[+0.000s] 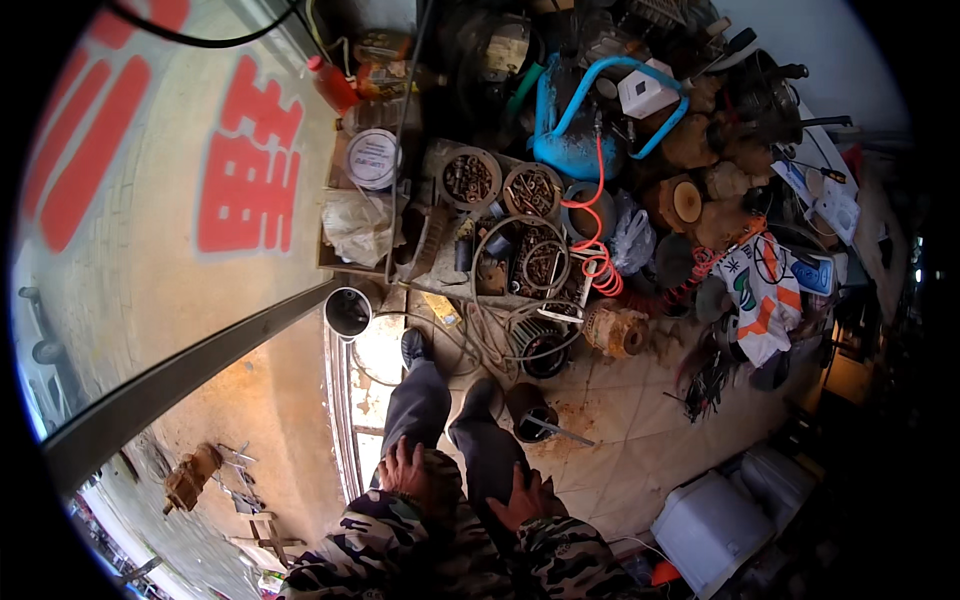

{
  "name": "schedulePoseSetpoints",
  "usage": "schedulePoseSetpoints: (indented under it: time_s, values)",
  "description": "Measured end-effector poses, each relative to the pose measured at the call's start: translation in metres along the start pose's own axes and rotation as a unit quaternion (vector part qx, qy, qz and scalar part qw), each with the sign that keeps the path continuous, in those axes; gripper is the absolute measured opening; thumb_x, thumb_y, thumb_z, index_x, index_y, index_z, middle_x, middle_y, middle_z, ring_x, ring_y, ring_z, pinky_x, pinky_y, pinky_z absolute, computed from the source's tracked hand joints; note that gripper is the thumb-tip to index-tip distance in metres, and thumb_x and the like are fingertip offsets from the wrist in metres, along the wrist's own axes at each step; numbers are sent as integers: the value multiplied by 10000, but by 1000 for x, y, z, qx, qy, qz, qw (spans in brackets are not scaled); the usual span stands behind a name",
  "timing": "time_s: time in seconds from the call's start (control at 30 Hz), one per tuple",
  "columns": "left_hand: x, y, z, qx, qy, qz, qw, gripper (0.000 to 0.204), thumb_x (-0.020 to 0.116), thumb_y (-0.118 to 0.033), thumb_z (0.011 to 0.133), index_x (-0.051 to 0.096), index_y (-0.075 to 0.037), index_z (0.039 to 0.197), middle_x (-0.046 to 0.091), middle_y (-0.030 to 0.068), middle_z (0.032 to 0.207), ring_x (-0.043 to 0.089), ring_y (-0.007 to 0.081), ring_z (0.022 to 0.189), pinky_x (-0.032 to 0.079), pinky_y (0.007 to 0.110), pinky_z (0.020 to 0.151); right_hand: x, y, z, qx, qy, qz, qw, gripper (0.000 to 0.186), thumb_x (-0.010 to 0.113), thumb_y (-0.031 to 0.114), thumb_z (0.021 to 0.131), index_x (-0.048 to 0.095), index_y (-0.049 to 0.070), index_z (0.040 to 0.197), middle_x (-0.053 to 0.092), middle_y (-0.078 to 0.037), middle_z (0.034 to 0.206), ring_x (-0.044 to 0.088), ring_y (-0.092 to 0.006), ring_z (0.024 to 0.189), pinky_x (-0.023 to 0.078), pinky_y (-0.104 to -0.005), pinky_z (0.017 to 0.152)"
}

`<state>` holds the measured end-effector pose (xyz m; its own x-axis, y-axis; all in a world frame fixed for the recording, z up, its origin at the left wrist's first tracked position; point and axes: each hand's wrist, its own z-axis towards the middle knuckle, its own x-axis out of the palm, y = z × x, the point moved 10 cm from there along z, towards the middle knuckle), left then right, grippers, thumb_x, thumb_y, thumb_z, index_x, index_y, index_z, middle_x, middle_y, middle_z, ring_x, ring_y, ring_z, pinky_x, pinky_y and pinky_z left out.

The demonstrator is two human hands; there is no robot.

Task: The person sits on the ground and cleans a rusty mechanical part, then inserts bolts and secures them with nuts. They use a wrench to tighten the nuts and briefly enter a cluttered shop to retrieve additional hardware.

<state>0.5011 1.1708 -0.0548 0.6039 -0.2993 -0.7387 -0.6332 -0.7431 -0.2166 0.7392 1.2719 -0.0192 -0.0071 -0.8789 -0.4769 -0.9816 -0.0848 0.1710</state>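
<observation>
My left hand [405, 472] lies on my left thigh, fingers stretched out and holding nothing. On the right thigh rests my right hand [522, 500], its fingers spread and nothing in them. Both sleeves are camouflage cloth, and the trousers [416, 402] are dark. Beyond my right knee a dark, rusty can [525, 408] stands on the tiles, with a metal rod [560, 430] sticking out of it. A metal bucket [349, 312] stands past my left foot, apart from both hands.
Ahead are round tins of bolts [469, 178], coiled hoses [480, 335], a rusty motor part [617, 330], a blue tank [570, 140] with a red coiled hose [598, 215], and a white sack [757, 300]. Grey plastic bins [712, 530] stand right; a glass panel [180, 280] is left.
</observation>
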Motion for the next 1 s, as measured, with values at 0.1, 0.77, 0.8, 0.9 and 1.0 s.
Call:
schedulePoseSetpoints:
  time_s: [0.1, 0.77, 0.8, 0.9, 1.0]
  values:
    - [17, -48, 48, 27, 91, -60, 994, 589, 777, -442, 791, 658, -127, 1274, 537, 181, 1471, 479, 408, 1356, 429, 562, 1074, 1, 14, 18, 8, 0, -89, 996, 1071, 785, 599, 777, 309, 108, 1601, 457, -289, 1370, 584, -528, 1090, 524, -617, 877]
    - [59, -179, 175, 158, 235, -194, 939, 465, 708, -373, 887, 631, -143, 1284, 670, 181, 1235, 642, 427, 1137, 533, 522, 969, -41, 14, 58, -8, -51, 62, 997, 966, 763, 476, 827, 317, 93, 1594, 522, -308, 1355, 596, -525, 1075, 523, -615, 863]
    - [60, -174, 179, 148, 226, -195, 943, 467, 711, -377, 886, 631, -146, 1284, 671, 178, 1238, 643, 425, 1139, 533, 522, 968, -42, 16, 59, -4, -54, 58, 997, 966, 765, 472, 823, 323, 87, 1591, 522, -309, 1350, 594, -525, 1081, 524, -611, 866]
    - [62, -166, 182, 139, 229, -193, 944, 463, 703, -391, 900, 627, -157, 1293, 672, 179, 1227, 639, 422, 1144, 533, 517, 969, -37, 16, 57, -2, -63, 44, 997, 957, 769, 465, 816, 340, 92, 1587, 525, -302, 1349, 587, -521, 1097, 526, -601, 876]
    - [64, -160, 185, 128, 232, -188, 946, 466, 696, -398, 907, 623, -158, 1300, 672, 181, 1211, 639, 421, 1137, 535, 515, 961, -38, 21, 59, 1, -57, 41, 998, 946, 770, 457, 815, 350, 102, 1585, 527, -291, 1357, 577, -516, 1123, 521, -591, 905]
